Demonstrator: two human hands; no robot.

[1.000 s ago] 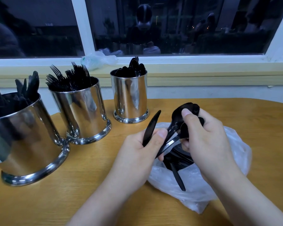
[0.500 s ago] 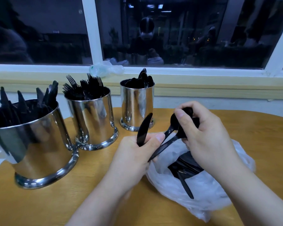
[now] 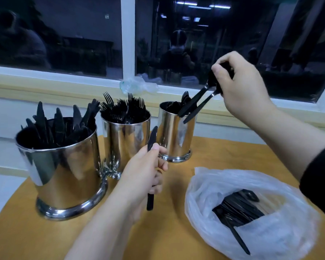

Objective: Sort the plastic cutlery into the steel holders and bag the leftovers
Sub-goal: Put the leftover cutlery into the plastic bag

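above the right-hand steel holder (image 3: pixel 175 132), the right hand (image 3: pixel 240 85) grips two black spoons (image 3: pixel 195 104) by their bowls, handles angled down at its rim. left hand (image 3: pixel 144 171) grasps one black knife (image 3: pixel 150 166) upright before the fork holder (image 3: pixel 126 136); leftovers lie in the plastic bag (image 3: pixel 251 212) on the table (image 3: pixel 176 241).

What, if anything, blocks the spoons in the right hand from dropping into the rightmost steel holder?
Nothing visible blocks them. The right hand holds two black plastic spoons handle-down, tips at the open rim of the rightmost steel holder, which already holds black spoons but has room.
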